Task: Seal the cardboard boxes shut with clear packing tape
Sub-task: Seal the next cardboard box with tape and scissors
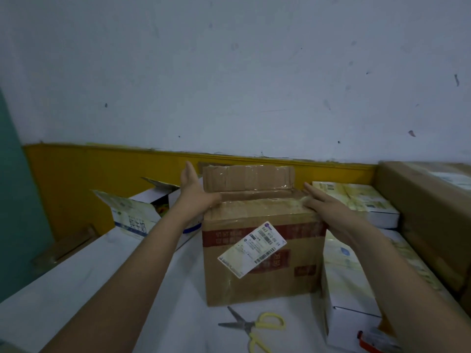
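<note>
A brown cardboard box (262, 271) with a white shipping label (252, 249) stands on the white table (76, 289). Its rear flap (248, 178) stands upright; the near flap lies flat with glossy clear tape on it. My left hand (195, 189) is open, fingers straight, against the box's upper left corner beside the raised flap. My right hand (328, 208) is open and lies flat on the top right edge of the box. A red tape dispenser (374, 338) shows at the lower right, partly hidden by my right arm.
Yellow-handled scissors (257, 326) lie on the table in front of the box. White printed cartons (356, 202) are stacked to the right, an open white carton (135, 215) to the left, a large brown box (428, 207) at far right. A wall stands behind.
</note>
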Motion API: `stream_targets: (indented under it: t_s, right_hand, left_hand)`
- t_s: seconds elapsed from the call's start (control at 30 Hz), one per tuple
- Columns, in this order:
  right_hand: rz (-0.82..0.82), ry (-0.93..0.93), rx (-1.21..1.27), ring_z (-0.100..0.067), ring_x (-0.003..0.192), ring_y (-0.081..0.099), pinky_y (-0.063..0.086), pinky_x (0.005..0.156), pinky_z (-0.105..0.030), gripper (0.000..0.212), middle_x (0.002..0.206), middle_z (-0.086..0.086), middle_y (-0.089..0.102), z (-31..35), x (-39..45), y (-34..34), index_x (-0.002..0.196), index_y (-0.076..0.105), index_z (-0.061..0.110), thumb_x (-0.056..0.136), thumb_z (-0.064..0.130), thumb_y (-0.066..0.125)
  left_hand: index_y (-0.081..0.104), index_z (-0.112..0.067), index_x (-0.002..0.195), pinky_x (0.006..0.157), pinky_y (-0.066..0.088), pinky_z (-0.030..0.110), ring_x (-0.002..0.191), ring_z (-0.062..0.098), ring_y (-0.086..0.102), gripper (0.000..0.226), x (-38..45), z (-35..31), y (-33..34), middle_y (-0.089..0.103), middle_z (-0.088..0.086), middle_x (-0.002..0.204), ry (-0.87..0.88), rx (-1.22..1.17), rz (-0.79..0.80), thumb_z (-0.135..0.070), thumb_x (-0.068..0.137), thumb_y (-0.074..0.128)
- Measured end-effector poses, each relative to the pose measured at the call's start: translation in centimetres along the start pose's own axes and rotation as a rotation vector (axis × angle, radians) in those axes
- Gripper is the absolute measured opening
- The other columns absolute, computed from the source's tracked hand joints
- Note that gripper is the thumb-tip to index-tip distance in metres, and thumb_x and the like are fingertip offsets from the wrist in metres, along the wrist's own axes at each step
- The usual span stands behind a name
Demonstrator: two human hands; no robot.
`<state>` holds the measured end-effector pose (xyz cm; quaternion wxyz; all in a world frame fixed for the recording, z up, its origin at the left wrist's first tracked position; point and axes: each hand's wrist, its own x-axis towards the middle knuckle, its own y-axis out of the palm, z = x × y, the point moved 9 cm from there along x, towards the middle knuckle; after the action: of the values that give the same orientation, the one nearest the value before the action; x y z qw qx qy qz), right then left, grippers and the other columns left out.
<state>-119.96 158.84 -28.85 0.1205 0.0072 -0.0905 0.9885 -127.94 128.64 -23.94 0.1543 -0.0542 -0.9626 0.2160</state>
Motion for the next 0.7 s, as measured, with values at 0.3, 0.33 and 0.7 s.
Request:
stream_targets:
  t_s: [0.3, 0.33, 0.7]
  right_hand:
    - [-0.178, -0.052, -0.09, -0.023, 0.121, 0.056, 0.05, 0.101, -0.049, 0.04, 0.149, 0.004, 0.044, 0.9, 0.4, -1.1, 0.141, 0.054, 0.034, 0.102, 0.025, 0.055]
    - [-0.199, -0.066, -0.138, -0.028, 0.125, 0.054, 0.05, 0.099, -0.051, 0.041, 0.152, 0.001, 0.044, 1.4, 0.6, -1.2, 0.142, 0.054, 0.031, 0.102, 0.023, 0.055]
    - [-0.068, -0.276, -1.069, -0.016, 0.143, 0.036, 0.042, 0.102, -0.044, 0.052, 0.156, 0.014, 0.037, 4.7, 1.3, 3.2, 0.143, 0.045, 0.047, 0.098, 0.066, 0.026]
  left_hand:
    - [0.064, -0.009, 0.083, 0.071, 0.045, 0.02, 0.075, 0.005, 0.057, 0.028, -1.2, -0.8, 0.0, 0.062, 0.0, 0.082, 0.314, -0.038, 0.004, -0.034, 0.098, 0.064]
    - [0.064, -0.009, 0.08, 0.076, 0.048, 0.024, 0.08, 0.01, 0.06, 0.026, -1.3, -0.4, 0.3, 0.063, 0.005, 0.085, 0.32, -0.041, 0.034, -0.029, 0.097, 0.065]
    - [0.073, -0.023, 0.119, 0.094, 0.042, 0.017, 0.126, 0.011, 0.046, 0.037, -1.5, 1.2, 2.7, 0.047, -0.001, 0.135, 0.138, -0.142, 0.181, -0.006, 0.103, 0.044]
